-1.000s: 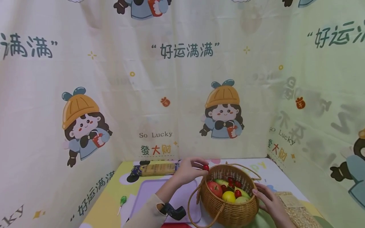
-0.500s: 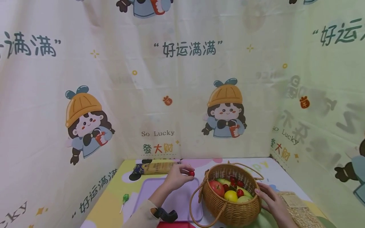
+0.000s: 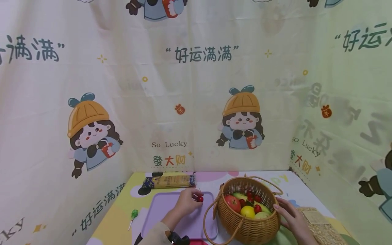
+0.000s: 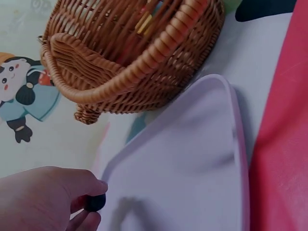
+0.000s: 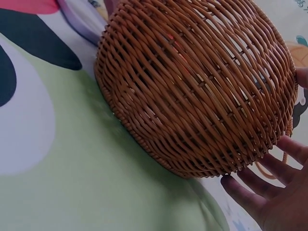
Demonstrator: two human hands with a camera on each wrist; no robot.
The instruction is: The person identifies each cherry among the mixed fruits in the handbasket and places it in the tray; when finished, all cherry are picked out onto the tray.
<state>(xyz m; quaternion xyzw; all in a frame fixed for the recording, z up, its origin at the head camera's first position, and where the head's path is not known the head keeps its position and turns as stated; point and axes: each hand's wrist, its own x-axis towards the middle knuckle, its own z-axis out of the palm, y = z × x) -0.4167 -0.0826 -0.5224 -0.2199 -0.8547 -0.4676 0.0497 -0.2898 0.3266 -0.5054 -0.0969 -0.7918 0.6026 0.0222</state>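
My left hand (image 3: 185,205) pinches a dark red cherry (image 3: 200,198) between thumb and fingers, above the lilac tray (image 3: 196,226). In the left wrist view the cherry (image 4: 96,202) looks nearly black at the fingertips, over the tray's edge. To the right stands a round wicker basket (image 3: 249,228) holding a red apple (image 3: 232,203), a yellow lemon-like fruit (image 3: 247,211), several cherries and other green fruit. My right hand (image 3: 292,216) rests against the basket's right side. Its fingers (image 5: 243,195) are spread straight along the woven wall, thumb at the rim.
A long gold and blue packet (image 3: 169,181) lies behind the tray. A green lollipop (image 3: 133,214) is to the tray's left. A woven straw piece (image 3: 320,224) lies at the right. One basket handle (image 3: 206,219) hangs toward the tray; a printed curtain (image 3: 202,119) encloses the table.
My left hand has moved left and down from the basket's rim to over the tray, carrying the cherry. My right hand has stayed at the basket.
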